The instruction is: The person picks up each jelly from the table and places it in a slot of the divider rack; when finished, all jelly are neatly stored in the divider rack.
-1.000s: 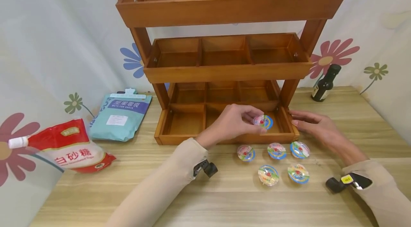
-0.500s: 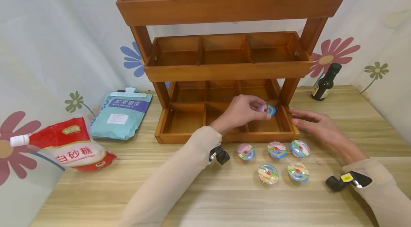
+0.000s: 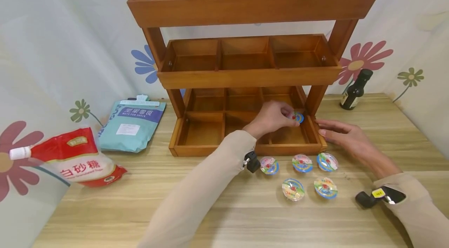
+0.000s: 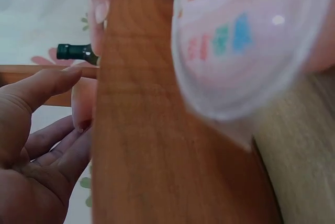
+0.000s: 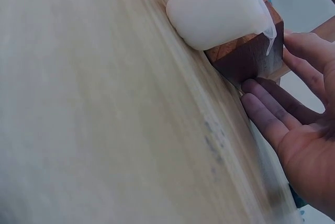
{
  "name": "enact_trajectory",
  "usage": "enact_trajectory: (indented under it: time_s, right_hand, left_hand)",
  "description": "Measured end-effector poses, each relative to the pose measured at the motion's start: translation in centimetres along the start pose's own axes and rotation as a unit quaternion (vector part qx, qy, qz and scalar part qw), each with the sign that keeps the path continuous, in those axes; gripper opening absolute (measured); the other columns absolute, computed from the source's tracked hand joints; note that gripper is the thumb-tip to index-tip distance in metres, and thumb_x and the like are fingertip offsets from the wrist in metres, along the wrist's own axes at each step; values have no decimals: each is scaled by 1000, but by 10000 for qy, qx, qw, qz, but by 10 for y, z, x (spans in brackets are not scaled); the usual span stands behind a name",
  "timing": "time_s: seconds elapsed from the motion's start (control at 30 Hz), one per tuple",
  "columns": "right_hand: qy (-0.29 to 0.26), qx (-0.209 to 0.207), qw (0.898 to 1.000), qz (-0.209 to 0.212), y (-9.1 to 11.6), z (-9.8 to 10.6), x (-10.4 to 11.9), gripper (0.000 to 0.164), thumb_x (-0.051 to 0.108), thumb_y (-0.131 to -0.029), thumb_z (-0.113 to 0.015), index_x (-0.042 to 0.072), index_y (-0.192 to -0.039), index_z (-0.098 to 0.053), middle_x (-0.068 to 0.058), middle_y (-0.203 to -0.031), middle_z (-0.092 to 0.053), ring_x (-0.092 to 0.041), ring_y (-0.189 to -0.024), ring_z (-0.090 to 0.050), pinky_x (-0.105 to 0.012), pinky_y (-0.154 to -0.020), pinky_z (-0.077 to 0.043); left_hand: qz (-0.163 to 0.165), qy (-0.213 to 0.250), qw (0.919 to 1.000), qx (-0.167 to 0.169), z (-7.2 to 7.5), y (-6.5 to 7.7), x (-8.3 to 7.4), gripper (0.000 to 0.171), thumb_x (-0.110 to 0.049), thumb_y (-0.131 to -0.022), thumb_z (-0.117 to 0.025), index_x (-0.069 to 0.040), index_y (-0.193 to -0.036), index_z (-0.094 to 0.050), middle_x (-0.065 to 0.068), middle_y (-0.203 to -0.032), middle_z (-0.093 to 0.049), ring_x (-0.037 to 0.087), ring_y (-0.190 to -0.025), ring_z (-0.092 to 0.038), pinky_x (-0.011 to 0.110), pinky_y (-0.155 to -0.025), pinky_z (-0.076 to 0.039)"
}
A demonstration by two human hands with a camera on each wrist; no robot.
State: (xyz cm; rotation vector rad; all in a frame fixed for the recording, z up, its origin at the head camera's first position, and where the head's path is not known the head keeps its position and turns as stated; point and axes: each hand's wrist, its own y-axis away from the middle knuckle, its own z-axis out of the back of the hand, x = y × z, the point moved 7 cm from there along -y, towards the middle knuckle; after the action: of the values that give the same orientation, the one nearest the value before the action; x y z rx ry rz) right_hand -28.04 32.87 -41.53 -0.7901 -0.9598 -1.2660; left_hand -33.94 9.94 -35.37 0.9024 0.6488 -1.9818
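In the head view my left hand (image 3: 273, 117) pinches a small jelly cup (image 3: 299, 117) with a blue-rimmed printed lid. It is above the right front compartment (image 3: 289, 135) of the wooden rack's lowest tier. My right hand (image 3: 342, 135) touches the right end of that tier, its thumb near the top edge. Seen from the right wrist, its fingers (image 5: 264, 114) lie fairly straight against the wood. Several more jelly cups (image 3: 302, 163) lie lid up on the table before the rack; one cup (image 4: 246, 46) looms close in the left wrist view.
Two upper tiers (image 3: 249, 78) of the rack overhang the lowest one. Left of it lie a teal snack bag (image 3: 131, 127) with a clip and a red-and-white sugar bag (image 3: 78, 158). A dark bottle (image 3: 354, 91) stands at the back right.
My left hand has moved to the right and farther back with the jelly cup, over the right compartment. The right hand stays at the rack's end.
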Motion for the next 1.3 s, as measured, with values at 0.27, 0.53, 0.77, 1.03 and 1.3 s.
enact_trajectory:
  time_s: [0.27, 0.53, 0.77, 1.03, 1.3]
  right_hand:
    - [-29, -34, 10000, -4, -1, -1, 1, 60, 35, -104, -73, 5, -153, -57, 17, -135, -66, 5, -116, -62, -16, -93, -52]
    - [103, -91, 9999, 10, -4, 2, 0, 60, 35, -103, -73, 6, -153, -57, 17, -136, -66, 7, -116, -61, -14, -92, -51]
    - [264, -90, 9996, -21, -3, 2, 1, 60, 38, -103, -73, 9, -153, -58, 13, -141, -64, 8, -118, -59, -13, -93, -49]
    - [44, -120, 9999, -67, -2, 2, -1, 59, 36, -103, -74, 9, -153, -59, 15, -137, -66, 5, -118, -61, -15, -94, -50]
    - [169, -124, 9998, -61, -2, 3, -3, 60, 36, -103, -73, 8, -153, -58, 16, -137, -65, 8, -117, -59, -13, -93, -49]
  left_hand:
    - [264, -235, 9994, -70, -9, -10, 6, 28, -23, -87, -91, -7, -107, -78, -2, -98, -76, 8, -92, -67, 17, -76, -51]
    - [377, -474, 9981, -103, -12, -13, 9, 34, -22, -86, -92, -5, -113, -79, 1, -103, -77, 11, -93, -68, 16, -77, -50]
    - [378, -734, 9965, -139, -16, -15, 11, 41, -22, -85, -93, -3, -118, -77, 2, -104, -78, 10, -92, -69, 14, -75, -49]
    - [175, -1481, 9888, -78, -22, -19, 8, 44, -28, -86, -92, -4, -121, -78, 1, -106, -76, 11, -94, -66, 13, -76, -46]
    - [145, -1644, 9863, -51, -24, -19, 7, 36, -30, -88, -91, -7, -113, -80, -3, -93, -73, 9, -84, -63, 15, -71, -45]
